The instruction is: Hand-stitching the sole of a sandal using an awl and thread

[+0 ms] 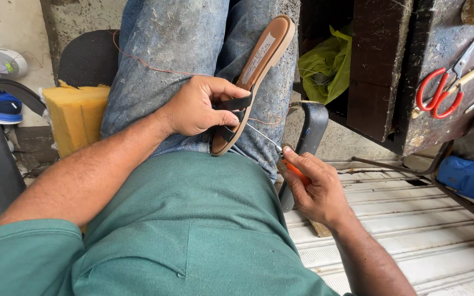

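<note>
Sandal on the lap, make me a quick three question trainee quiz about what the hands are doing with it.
1. True or false: the left hand grips the sandal at its black straps.
2. Which tool does the right hand hold? A red scissors, B orange-handled awl, C hammer.
3. Fill in: the red scissors lie on the dark ____ at the right.

Key
1. True; the sandal rests against the jeans-clad thigh.
2. B; its metal tip points at the sandal's edge.
3. Workbench; no hand touches the scissors.
</note>
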